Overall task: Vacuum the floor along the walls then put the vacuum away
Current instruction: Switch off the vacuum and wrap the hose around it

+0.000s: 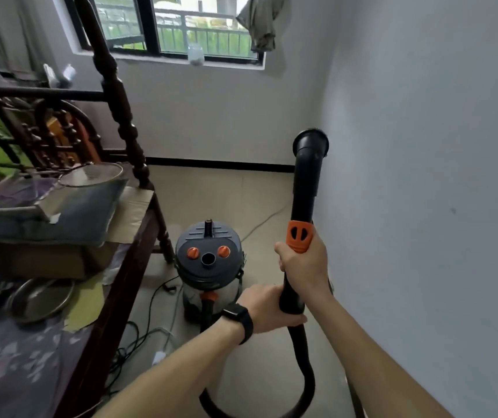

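A single wide-angle view from the person's head, looking forward and down along a narrow strip of floor (211, 191) toward the far window (181, 25). The forearms and both hands sit close in the near foreground, a wall (422, 146) close on the right, a bed (61, 267) left
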